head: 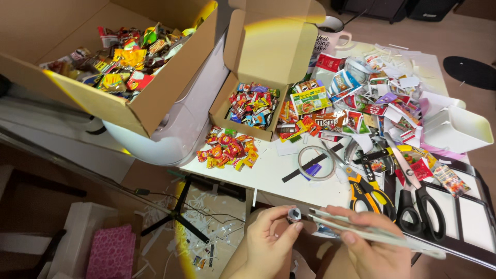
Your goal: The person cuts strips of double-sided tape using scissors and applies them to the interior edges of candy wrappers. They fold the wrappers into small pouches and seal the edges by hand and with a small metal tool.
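Below the near edge of the white tabletop (289, 170), the left hand (266, 237) pinches a small grey, roughly hexagonal piece (294, 213) between thumb and fingertips, the fingers closed on it. The right hand (374, 245) grips a flat stack of pale paper strips (361, 230), thumb on top, fingers clenched around it; the near end of the stack points at the small piece and lies just beside it. Both hands hang off the tabletop, above the person's lap. On the tabletop near the right hand lie yellow-handled scissors (368, 188) and black-handled scissors (421, 204), side by side. A roll of clear tape (316, 163) sits further left, with a black strip across it. A pile of tiny red and yellow printed packets (227, 150) lies by the left edge, next to a small open cardboard box (251, 106) filled with more packets. A larger cardboard box (116, 67) of similar packets stands at upper left. A white tray (457, 129) sits at right, beside scattered printed cut-outs (361, 98). Paper shreds (206, 227) litter the floor.
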